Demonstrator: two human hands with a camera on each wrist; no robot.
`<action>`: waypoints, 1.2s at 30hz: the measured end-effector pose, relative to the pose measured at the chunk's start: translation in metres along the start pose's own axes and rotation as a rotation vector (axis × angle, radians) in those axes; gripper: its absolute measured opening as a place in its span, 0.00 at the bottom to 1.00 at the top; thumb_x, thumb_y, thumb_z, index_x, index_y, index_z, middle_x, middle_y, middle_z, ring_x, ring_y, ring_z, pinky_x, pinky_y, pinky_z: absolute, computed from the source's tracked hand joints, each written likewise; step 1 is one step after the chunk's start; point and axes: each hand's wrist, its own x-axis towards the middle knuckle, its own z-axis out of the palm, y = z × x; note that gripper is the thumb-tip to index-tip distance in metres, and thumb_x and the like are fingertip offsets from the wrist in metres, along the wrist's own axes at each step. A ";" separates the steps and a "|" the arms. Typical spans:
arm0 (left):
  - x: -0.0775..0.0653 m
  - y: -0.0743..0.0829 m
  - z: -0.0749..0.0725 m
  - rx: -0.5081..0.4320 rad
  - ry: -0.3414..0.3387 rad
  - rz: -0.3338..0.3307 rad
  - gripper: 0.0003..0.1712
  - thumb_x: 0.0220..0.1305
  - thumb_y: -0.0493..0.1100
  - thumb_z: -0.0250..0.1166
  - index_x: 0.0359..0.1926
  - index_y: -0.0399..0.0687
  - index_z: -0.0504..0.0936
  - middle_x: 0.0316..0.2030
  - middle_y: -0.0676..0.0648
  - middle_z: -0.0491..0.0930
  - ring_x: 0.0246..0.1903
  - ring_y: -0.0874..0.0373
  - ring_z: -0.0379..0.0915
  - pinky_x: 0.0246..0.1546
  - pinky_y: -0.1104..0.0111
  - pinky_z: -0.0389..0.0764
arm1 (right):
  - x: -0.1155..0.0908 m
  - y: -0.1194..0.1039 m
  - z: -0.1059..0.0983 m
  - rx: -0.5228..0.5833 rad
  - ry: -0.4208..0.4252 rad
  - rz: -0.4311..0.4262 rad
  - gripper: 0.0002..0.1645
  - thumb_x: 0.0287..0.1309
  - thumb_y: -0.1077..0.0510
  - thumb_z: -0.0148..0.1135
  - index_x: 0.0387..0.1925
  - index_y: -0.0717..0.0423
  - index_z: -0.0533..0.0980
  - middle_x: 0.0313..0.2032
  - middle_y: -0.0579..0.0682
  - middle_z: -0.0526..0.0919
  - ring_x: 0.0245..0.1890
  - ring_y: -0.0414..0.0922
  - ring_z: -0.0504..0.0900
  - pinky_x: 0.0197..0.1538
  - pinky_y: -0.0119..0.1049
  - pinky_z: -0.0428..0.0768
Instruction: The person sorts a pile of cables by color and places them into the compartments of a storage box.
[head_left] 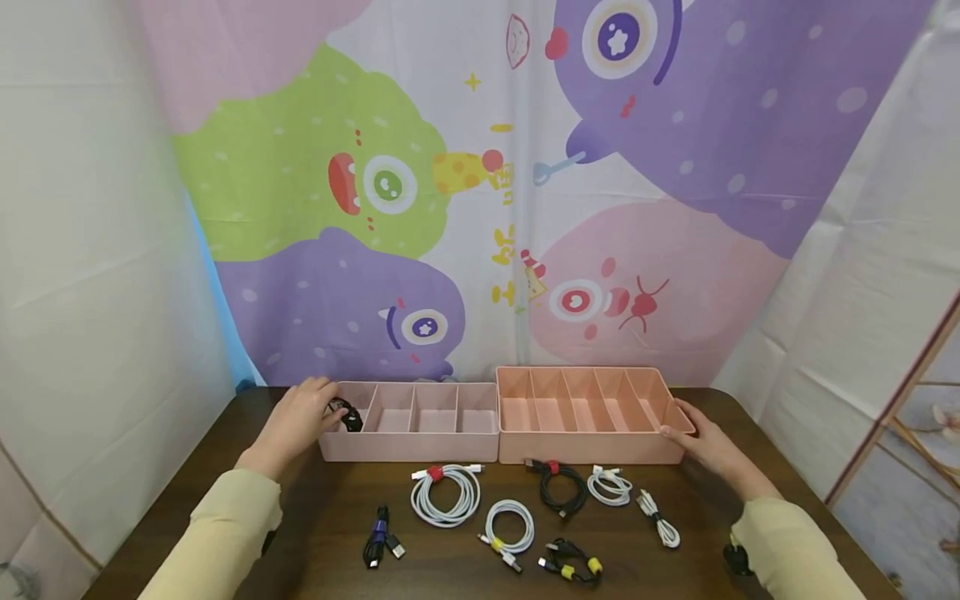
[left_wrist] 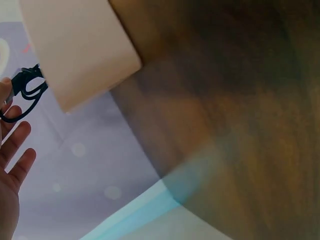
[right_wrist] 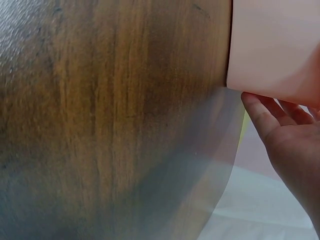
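Note:
In the head view my left hand pinches a coiled black cable over the leftmost compartment of the pale pink divided box. The left wrist view shows this black cable between thumb and fingertips, beside the box's end wall; the other fingers are spread. My right hand grips the right end of the peach divided box, thumb near its front corner. In the right wrist view the fingers of the right hand lie against the peach box.
Before the boxes on the brown table lie bundled cables: a large white coil, black ones, a yellow-tied white coil, a black cable with yellow ties, and small white bundles. A cartoon curtain hangs behind.

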 end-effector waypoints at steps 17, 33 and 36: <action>-0.009 0.001 0.013 -0.042 -0.015 -0.111 0.14 0.57 0.44 0.68 0.38 0.39 0.78 0.34 0.42 0.78 0.36 0.46 0.73 0.37 0.51 0.76 | 0.003 -0.001 0.004 0.064 -0.036 0.029 0.48 0.65 0.45 0.54 0.72 0.63 0.42 0.67 0.74 0.50 0.63 0.68 0.62 0.57 0.58 0.71; -0.024 -0.004 0.019 -0.081 0.038 -0.161 0.15 0.57 0.42 0.68 0.42 0.38 0.79 0.38 0.41 0.78 0.41 0.45 0.73 0.42 0.52 0.76 | 0.003 0.003 0.002 0.061 -0.034 0.028 0.50 0.64 0.43 0.54 0.72 0.62 0.42 0.67 0.74 0.51 0.62 0.68 0.63 0.57 0.58 0.71; -0.027 -0.003 0.019 -0.080 0.034 -0.152 0.15 0.57 0.42 0.68 0.42 0.38 0.79 0.38 0.41 0.78 0.40 0.46 0.73 0.41 0.52 0.76 | 0.003 0.004 0.002 0.065 -0.030 0.020 0.49 0.64 0.44 0.55 0.72 0.63 0.43 0.67 0.74 0.52 0.62 0.68 0.64 0.56 0.58 0.72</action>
